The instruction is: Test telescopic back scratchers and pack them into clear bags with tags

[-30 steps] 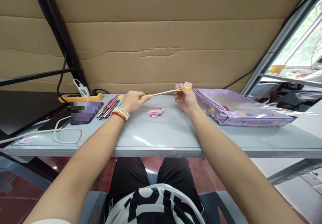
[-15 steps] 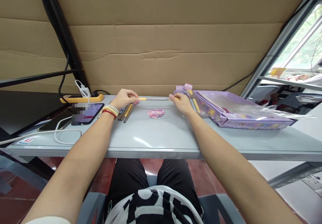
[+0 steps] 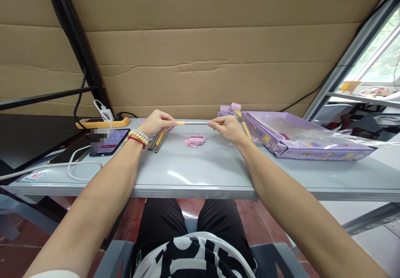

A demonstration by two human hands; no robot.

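Observation:
Near the back edge of the table, a slim pen (image 3: 196, 123) with a yellow end and a pale, shiny shaft is held level between both hands. My left hand (image 3: 158, 122) pinches it close to the yellow part. The fingertips of my right hand (image 3: 227, 127) are closed on its other end, which they hide. Below the left wrist lie several brown and yellow pens (image 3: 158, 141), side by side. A small pile of pink printed stickers or paper pieces (image 3: 195, 140) rests between the hands, just in front of the pen.
To the right stands a purple printed box (image 3: 321, 152) with clear plastic film on it. Behind my right hand are purple packets (image 3: 229, 109) and a yellow-handled item (image 3: 246, 130). A phone (image 3: 109, 142), white cable (image 3: 79, 162) and yellow power strip (image 3: 103, 122) occupy the left.
My hands have come slightly closer together along the pen. The right fingers have shifted a little left, covering the yellow bit that showed there. The view has turned slightly.

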